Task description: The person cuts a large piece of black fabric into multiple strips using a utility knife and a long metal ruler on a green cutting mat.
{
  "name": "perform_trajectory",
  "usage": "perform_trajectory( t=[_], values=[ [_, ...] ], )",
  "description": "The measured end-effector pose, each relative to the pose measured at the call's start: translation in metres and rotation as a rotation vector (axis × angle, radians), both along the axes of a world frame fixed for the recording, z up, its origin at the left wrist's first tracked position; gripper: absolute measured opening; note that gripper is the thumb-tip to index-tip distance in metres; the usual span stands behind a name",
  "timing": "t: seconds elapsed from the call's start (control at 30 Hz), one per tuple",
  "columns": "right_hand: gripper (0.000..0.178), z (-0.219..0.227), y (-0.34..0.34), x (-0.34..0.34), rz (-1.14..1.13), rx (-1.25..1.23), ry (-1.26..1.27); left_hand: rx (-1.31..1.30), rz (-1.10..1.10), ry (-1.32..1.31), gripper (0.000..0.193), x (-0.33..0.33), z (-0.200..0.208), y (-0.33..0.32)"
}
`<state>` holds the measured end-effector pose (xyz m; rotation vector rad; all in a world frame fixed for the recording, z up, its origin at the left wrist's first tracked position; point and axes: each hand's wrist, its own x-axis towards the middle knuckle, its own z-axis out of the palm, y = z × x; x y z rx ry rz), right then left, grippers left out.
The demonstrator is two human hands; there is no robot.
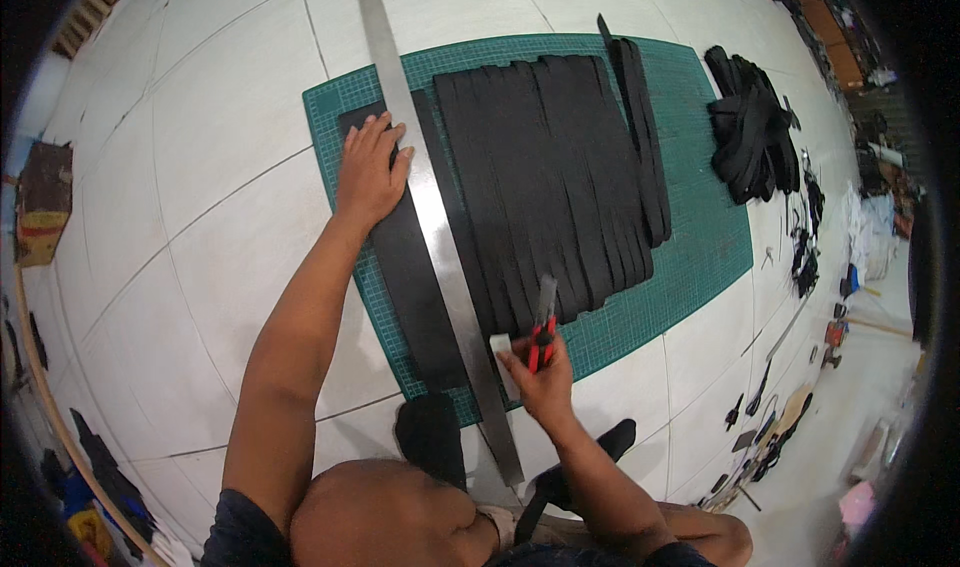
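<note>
My left hand (372, 174) lies flat with fingers stretched, its fingertips at the edge of a long metal ruler (436, 222). Under that palm is a black sheet (412, 292), on a green cutting mat (700, 222). The ruler runs lengthwise along the sheet and sticks out past the mat at both ends. Near the ruler's lower part, my right hand (548, 387) is closed around a red and black utility knife (542, 345), blade pointing away from me. A small white piece (502, 345) also shows at its thumb. Black strips (540, 167) lie side by side right of the ruler.
A narrow bundle of black strips (645, 147) lies along the right of the strips. Further right, a looped black heap (752, 127) sits on the white tiled floor (230, 117). Scattered tools (760, 387) are at the right, a brown box (45, 202) at the far left.
</note>
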<state>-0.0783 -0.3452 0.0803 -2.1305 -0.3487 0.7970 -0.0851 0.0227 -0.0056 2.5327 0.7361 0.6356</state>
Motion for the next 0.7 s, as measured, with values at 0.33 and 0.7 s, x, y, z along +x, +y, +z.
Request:
perform_trajectory(
  t=[0.33,0.7],
  values=[
    [0.046,-0.024,0.225,0.15,0.108,0.107,-0.204,-0.054,-0.001,-0.036,0.044,-0.001,0.0,-0.001],
    [0.047,-0.032,0.329,0.156,0.139,-0.138,-0.38,-0.062,0.02,-0.057,0.041,-0.007,0.0,0.001]
  ],
)
